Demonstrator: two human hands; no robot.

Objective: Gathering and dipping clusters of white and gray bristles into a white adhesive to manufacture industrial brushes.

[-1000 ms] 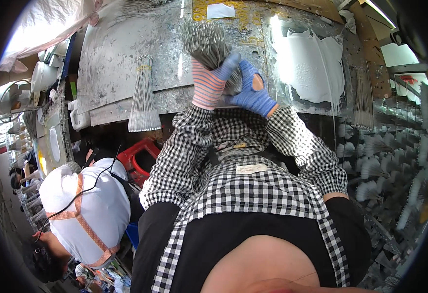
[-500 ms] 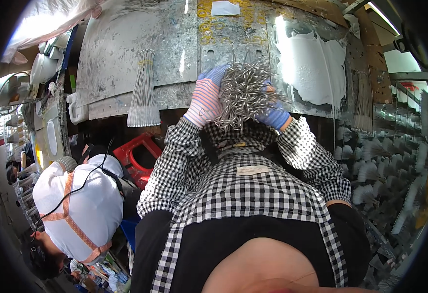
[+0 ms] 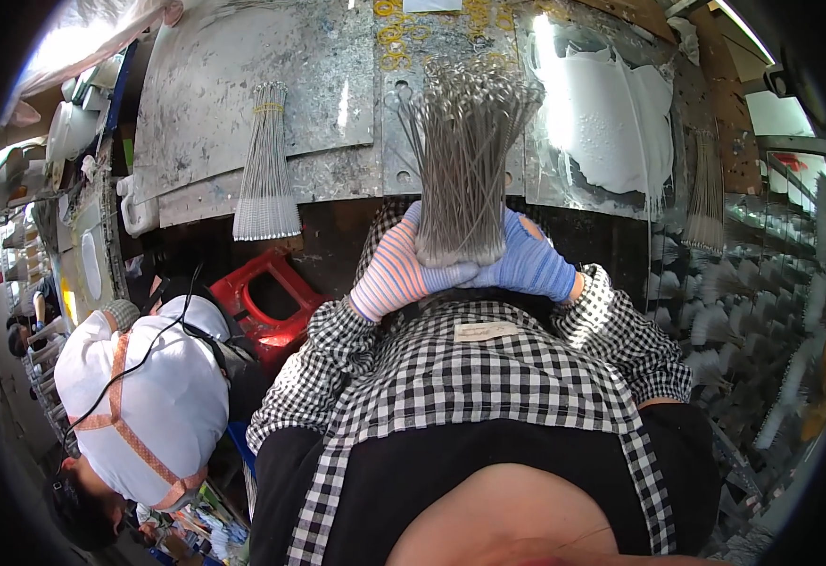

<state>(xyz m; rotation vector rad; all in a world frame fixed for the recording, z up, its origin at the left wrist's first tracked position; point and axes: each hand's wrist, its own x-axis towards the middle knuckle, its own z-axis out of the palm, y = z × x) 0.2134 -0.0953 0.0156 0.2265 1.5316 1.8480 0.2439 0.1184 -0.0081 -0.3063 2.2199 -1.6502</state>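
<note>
A thick bundle of thin wire brushes (image 3: 465, 179) is between my hands at the near edge of the workbench. Their looped wire ends point away from me, and pale bristle tips show at the near end. My left hand (image 3: 396, 275), in a pink-and-blue striped glove, closes round the bundle's lower left side. From the right, my right hand (image 3: 533, 264), in a blue glove with a hole, grips the same end. Both sets of fingers meet beneath the bristles. To the left on the bench lies a smaller brush bundle (image 3: 267, 165), tied with a yellow band.
Yellow rubber bands (image 3: 394, 42) lie at the bench's far middle. White paste (image 3: 611, 123) covers the right part. Another wire bundle (image 3: 705, 193) hangs over the right edge. Left of me are a red plastic stool (image 3: 267, 302) and a co-worker in white (image 3: 144, 406).
Both hands have drawn nearer to my body. The bundle has turned from loops facing me to lying lengthwise, loops away, and my hands have shifted to its bristle end.
</note>
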